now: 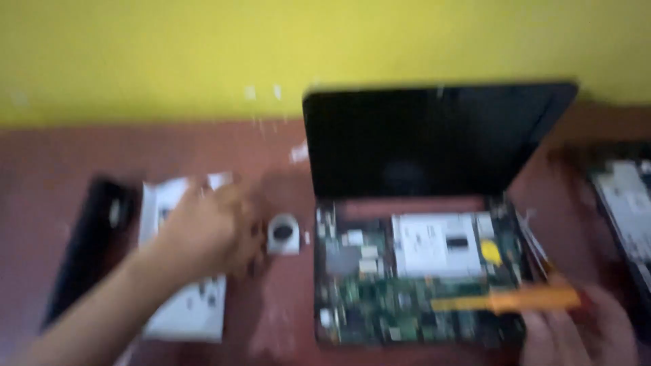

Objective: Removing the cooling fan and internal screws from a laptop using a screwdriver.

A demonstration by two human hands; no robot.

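Far left on the reddish-brown counter point(271, 325): a dark flat slab point(91, 237), smooth, long and narrow, too blurred to tell its kind. Just beside it, a white sheet point(186, 305) with small grey marks, flat and matt.

Over that sheet, the left hand point(210, 230), reaching in from the lower left and smeared by motion. Cannot tell whether the fingers are clenched or released, nor whether anything sits in them. Nearest to them, a small square part point(283, 234), pale grey with a dark round centre, resting on the counter between the hand and the laptop.

In the middle, the laptop point(434, 135) itself, glossy black screen upright against the yellow wall point(203, 54), keyboard deck off and the inside laid bare. Green circuit board point(380, 305), busy with small silver and white parts. Behind it, a flat white plate point(434, 244), with a yellow tab point(489, 252) at its right.

Work in hand, as it looks: probing that open base. Across the board's right side, an orange tool point(536, 298), long and straight, plastic by its look. Right hand point(576, 335) at the lower right, fingers seemingly wrapped on the tool's end.

Far right, another opened device point(627, 210), pale inside a dark frame.
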